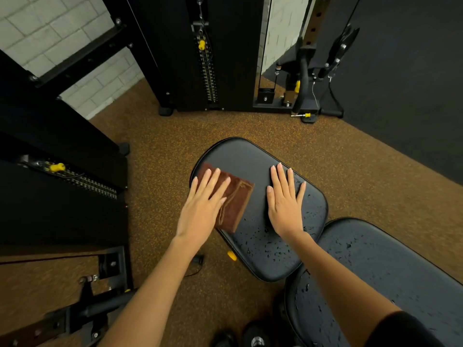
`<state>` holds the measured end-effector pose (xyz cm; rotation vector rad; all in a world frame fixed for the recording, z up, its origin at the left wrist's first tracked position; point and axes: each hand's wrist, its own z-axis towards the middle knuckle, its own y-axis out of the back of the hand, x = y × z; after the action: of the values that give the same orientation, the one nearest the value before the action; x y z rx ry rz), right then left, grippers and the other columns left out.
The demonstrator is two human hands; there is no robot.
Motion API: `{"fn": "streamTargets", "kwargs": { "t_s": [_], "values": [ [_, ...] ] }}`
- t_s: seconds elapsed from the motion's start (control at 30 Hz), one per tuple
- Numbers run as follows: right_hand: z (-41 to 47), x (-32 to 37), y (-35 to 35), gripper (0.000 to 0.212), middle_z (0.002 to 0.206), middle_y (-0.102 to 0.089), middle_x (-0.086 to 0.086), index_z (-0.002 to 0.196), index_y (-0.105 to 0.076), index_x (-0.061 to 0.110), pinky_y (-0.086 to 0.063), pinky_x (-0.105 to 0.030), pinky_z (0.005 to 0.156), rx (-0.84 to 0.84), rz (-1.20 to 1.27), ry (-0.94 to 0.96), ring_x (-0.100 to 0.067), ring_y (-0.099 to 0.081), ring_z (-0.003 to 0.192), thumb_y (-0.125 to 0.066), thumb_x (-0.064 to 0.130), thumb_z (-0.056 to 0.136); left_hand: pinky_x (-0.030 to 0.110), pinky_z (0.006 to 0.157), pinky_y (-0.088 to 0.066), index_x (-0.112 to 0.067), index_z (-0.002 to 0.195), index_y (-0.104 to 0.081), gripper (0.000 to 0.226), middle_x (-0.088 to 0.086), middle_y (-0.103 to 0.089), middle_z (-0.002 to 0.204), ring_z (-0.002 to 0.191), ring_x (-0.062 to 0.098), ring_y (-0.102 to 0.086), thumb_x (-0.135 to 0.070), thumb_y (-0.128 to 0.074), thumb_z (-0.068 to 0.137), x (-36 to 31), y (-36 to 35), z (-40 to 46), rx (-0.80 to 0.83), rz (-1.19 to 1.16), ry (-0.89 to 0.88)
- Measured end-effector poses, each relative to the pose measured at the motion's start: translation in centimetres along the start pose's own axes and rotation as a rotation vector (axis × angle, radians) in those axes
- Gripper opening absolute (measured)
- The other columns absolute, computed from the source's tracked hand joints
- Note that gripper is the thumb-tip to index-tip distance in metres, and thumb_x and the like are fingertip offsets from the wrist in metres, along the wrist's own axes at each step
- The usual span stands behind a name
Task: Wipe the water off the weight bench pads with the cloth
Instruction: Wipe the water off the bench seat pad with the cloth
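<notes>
Both hands flat: left (pixel 200 209) pressing cloth (pixel 233 206), right (pixel 285 204) bracing pad (pixel 250 154). Best swept firmly toward droplets (pixel 270 249), overlapping strokes.

Seat pad (pixel 250 156): black vinyl-look cover, smooth, semi-gloss, water beads (pixel 270 249) on it. Back pad (pixel 375 259): same finish, also beaded. Cloth (pixel 238 201): brown, napped, matt, folded. Floor (pixel 162 136): speckled brown rubber-like, grainy matt. Machine frame (pixel 233 58): black painted metal. Selector pin knob (pixel 202 45): yellow plastic. Wall (pixel 50 28): white painted brick.
</notes>
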<state>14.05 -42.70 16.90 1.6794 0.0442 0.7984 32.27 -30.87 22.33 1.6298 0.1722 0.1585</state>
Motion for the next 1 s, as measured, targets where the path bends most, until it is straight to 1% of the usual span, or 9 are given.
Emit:
{"fn": "streamTargets", "kwargs": {
  "t_s": [0.1,0.2,0.3,0.53,0.6,0.73,0.8,0.9,1.0],
  "values": [
    [0.0,-0.1,0.0,0.056,0.161,0.007,0.012,0.155,-0.002,0.027,0.015,-0.046,0.118,0.004,-0.001,0.007,-0.012,0.016,0.148,-0.004,0.043,0.101,0.048,0.117,-0.019,-0.014,0.149,-0.028,0.048,0.012,-0.025,0.155,0.145,0.029,-0.017,-0.025,-0.029,0.101,-1.0,-0.4,-1.3,-0.025,-0.067,0.086],
    [0.1,-0.1,-0.1,0.056,0.161,0.005,0.010,0.155,-0.004,0.026,0.015,-0.046,0.117,-0.002,-0.015,0.007,-0.013,0.013,0.148,-0.005,0.043,0.102,0.047,0.119,-0.012,-0.014,0.150,-0.021,0.053,0.010,-0.018,0.158,0.147,0.028,-0.009,-0.035,-0.019,0.101,-2.5,-0.8,-2.6,-0.020,-0.109,0.098],
    [0.0,-0.1,-0.1,0.056,0.162,0.004,0.010,0.155,-0.004,0.026,0.015,-0.046,0.117,-0.001,-0.013,0.009,-0.014,0.013,0.148,-0.005,0.043,0.102,0.047,0.118,-0.005,-0.020,0.152,-0.016,0.058,0.008,-0.011,0.159,0.147,0.028,-0.004,-0.045,-0.019,0.100,-3.8,-1.5,-3.2,0.010,-0.084,0.051],
    [0.0,-0.2,0.1,0.055,0.161,0.005,0.011,0.155,-0.003,0.027,0.016,-0.045,0.117,-0.004,0.004,0.017,-0.013,0.013,0.148,-0.007,0.043,0.102,0.047,0.116,-0.015,-0.031,0.149,-0.025,0.051,0.006,-0.021,0.158,0.145,0.028,-0.018,-0.040,-0.023,0.099,-1.9,-1.2,-0.5,0.010,0.053,-0.169],
    [-0.1,-0.2,0.1,0.056,0.161,0.005,0.012,0.155,-0.003,0.027,0.017,-0.044,0.117,0.001,0.022,0.017,-0.011,0.014,0.148,-0.006,0.044,0.102,0.047,0.118,-0.016,-0.031,0.150,-0.023,0.050,0.006,-0.020,0.158,0.145,0.028,-0.018,-0.039,-0.026,0.100,-1.3,-0.7,0.6,0.009,0.068,-0.138],
    [-0.1,-0.2,0.2,0.056,0.161,0.004,0.013,0.155,-0.006,0.027,0.017,-0.044,0.117,-0.006,0.045,0.019,-0.011,0.013,0.148,-0.007,0.045,0.101,0.048,0.117,-0.021,-0.022,0.149,-0.028,0.054,0.010,-0.027,0.155,0.144,0.030,-0.023,-0.030,-0.042,0.097,-3.0,-0.2,0.9,-0.031,-0.003,0.039],
    [-0.1,-0.2,0.3,0.057,0.161,0.004,0.013,0.155,-0.006,0.028,0.017,-0.044,0.117,0.003,0.050,0.022,-0.011,0.013,0.148,-0.007,0.045,0.101,0.049,0.116,-0.024,-0.017,0.147,-0.031,0.050,0.011,-0.030,0.153,0.143,0.030,-0.024,-0.025,-0.040,0.099,-4.2,-0.5,-0.2,-0.062,-0.071,0.106],
    [-0.1,-0.2,0.5,0.057,0.160,0.003,0.014,0.155,-0.008,0.028,0.016,-0.044,0.117,0.006,0.063,0.030,-0.010,0.013,0.148,-0.006,0.046,0.101,0.049,0.114,-0.025,-0.015,0.146,-0.035,0.048,0.011,-0.034,0.151,0.141,0.030,-0.028,-0.026,-0.035,0.099,-5.9,-1.3,-2.6,-0.092,-0.050,0.067],
    [-0.1,-0.2,0.6,0.057,0.160,0.003,0.015,0.155,-0.007,0.029,0.016,-0.044,0.117,0.011,0.069,0.027,-0.010,0.012,0.148,-0.006,0.046,0.100,0.045,0.118,-0.016,-0.017,0.145,-0.036,0.050,0.009,-0.033,0.152,0.141,0.028,-0.028,-0.030,-0.042,0.097,-7.4,-2.6,-5.3,-0.044,-0.027,-0.083]
  ]
}}
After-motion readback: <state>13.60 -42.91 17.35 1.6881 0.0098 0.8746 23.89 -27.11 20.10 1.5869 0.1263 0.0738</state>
